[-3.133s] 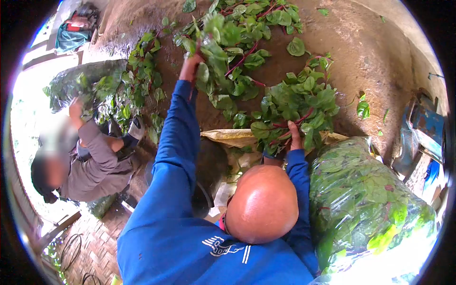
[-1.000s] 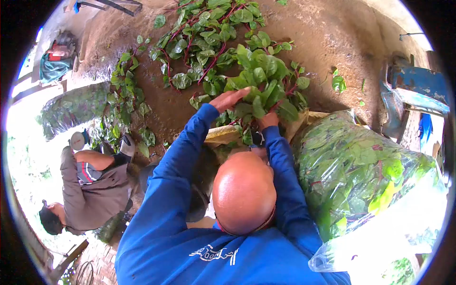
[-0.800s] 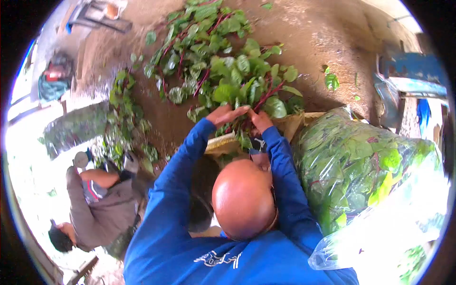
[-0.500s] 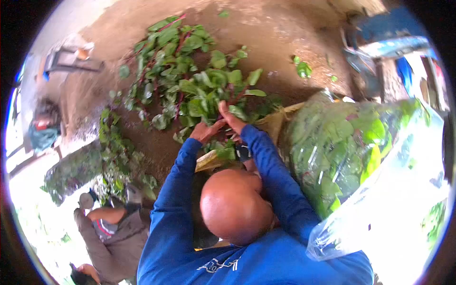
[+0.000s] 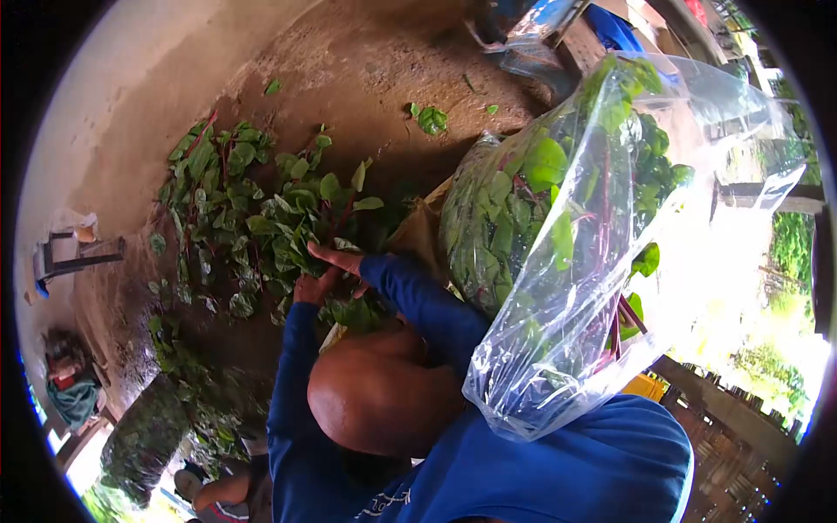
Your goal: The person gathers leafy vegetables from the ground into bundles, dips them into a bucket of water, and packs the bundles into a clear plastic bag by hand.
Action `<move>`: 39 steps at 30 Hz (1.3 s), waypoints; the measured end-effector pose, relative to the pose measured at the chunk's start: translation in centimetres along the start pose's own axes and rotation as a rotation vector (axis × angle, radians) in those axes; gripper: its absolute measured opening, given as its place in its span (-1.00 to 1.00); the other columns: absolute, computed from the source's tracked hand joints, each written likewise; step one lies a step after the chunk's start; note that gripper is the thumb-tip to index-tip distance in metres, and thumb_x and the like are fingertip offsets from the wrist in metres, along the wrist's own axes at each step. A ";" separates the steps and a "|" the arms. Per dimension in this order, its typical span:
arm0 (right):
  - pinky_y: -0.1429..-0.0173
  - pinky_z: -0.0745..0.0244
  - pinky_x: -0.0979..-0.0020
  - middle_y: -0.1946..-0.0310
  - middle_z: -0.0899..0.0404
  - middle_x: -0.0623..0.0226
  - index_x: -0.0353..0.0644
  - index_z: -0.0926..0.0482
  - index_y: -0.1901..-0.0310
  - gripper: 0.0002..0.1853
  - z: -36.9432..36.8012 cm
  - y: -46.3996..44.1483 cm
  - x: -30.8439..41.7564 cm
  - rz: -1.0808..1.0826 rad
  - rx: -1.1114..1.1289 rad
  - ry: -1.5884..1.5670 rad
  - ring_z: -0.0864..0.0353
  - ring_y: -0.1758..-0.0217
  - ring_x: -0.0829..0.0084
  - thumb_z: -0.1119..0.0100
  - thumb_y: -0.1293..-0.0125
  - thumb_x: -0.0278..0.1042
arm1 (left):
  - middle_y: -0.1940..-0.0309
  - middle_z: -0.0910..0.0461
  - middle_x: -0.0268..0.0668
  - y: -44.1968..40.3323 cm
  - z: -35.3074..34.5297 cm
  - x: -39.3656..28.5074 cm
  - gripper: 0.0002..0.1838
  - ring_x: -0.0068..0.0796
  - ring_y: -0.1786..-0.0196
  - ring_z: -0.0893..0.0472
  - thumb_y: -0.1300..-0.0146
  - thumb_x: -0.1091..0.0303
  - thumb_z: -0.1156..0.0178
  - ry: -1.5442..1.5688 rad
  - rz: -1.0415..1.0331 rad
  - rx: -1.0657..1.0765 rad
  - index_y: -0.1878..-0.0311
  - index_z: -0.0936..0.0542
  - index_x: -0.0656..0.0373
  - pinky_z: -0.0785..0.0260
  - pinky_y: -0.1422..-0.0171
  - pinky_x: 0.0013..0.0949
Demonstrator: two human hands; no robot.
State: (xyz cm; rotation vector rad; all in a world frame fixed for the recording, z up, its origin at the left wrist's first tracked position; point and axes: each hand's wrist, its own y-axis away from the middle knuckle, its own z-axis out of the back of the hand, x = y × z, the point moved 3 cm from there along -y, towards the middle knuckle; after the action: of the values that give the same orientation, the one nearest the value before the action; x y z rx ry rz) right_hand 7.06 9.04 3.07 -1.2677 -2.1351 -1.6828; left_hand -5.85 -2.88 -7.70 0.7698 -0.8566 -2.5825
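Loose leafy greens with reddish stems (image 5: 244, 192) lie heaped on the brown floor. My left hand (image 5: 314, 286) is at the near edge of the heap, closed around leafy stems; leaves hide some of its fingers. Against it, coming in from the right, is my right hand (image 5: 342, 261), its visible fingers stretched out and apart over the leaves. More leaves (image 5: 353, 312) show just below both hands. To their right stands a large clear plastic bag (image 5: 558, 322) packed with the same greens.
A second wrapped bundle of greens (image 5: 144, 440) lies at lower left, near another person's arm (image 5: 222, 492). A small dark stool (image 5: 83, 253) stands at far left. Stray leaves (image 5: 432, 120) are scattered on the floor beyond. Blue items (image 5: 610, 28) are at upper right.
The view has turned, so the heap and hands now sit farther left and the clear bag shows more fully. Both hands stay together at the greens.
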 end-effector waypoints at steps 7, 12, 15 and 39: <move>-0.20 -0.25 -0.06 -0.44 0.04 0.28 0.18 -0.05 -0.42 0.24 0.5 -1.6 -1.1 -0.099 -0.044 0.015 0.07 -0.47 0.15 0.01 0.31 0.77 | -0.07 -0.49 0.05 -0.9 -3.4 2.3 -0.26 -0.02 -0.12 -0.49 -0.08 -0.40 0.05 -0.026 0.142 -0.019 -0.29 -0.34 -0.23 -0.29 -0.22 -0.13; -0.36 -0.11 0.24 -0.37 -0.14 0.20 -0.13 -0.19 -0.36 0.20 0.1 -5.3 -2.2 -0.107 -0.016 0.013 -0.11 -0.40 0.20 -0.15 0.23 0.64 | 0.03 -0.59 -0.09 -0.4 -1.1 0.0 -0.34 -0.10 -0.02 -0.57 -0.04 -0.24 -0.12 0.402 0.313 -0.277 -0.11 -0.52 0.01 -0.39 -0.10 -0.18; -0.03 -0.37 0.18 -0.13 -0.44 0.19 0.03 -0.40 -0.22 0.01 -0.7 -10.5 -4.9 0.103 -0.039 -0.100 -0.43 -0.12 0.33 -0.13 0.18 0.63 | 0.17 -0.65 -0.17 -0.3 -1.7 0.5 -0.48 -0.24 0.09 -0.63 -0.03 -0.04 -0.21 0.772 0.244 -0.588 0.04 -0.59 0.14 -0.44 0.01 -0.24; 0.43 -0.43 0.54 0.35 -0.55 0.43 -0.10 -0.51 0.16 -0.71 4.2 0.9 -10.7 0.285 0.277 -0.418 -0.55 0.38 0.55 -0.11 -0.29 -0.05 | 0.55 -0.54 -0.21 31.4 3.3 7.2 -0.83 -0.41 0.50 -0.52 -0.04 0.31 -0.05 1.655 -0.126 -1.511 0.51 -0.48 0.22 -0.39 0.42 -0.35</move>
State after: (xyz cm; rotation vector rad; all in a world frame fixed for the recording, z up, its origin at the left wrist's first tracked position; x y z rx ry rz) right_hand 15.99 7.11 -3.93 -1.8472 -2.1589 -1.0387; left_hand -9.75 -28.80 11.34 1.6219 1.3632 -1.0241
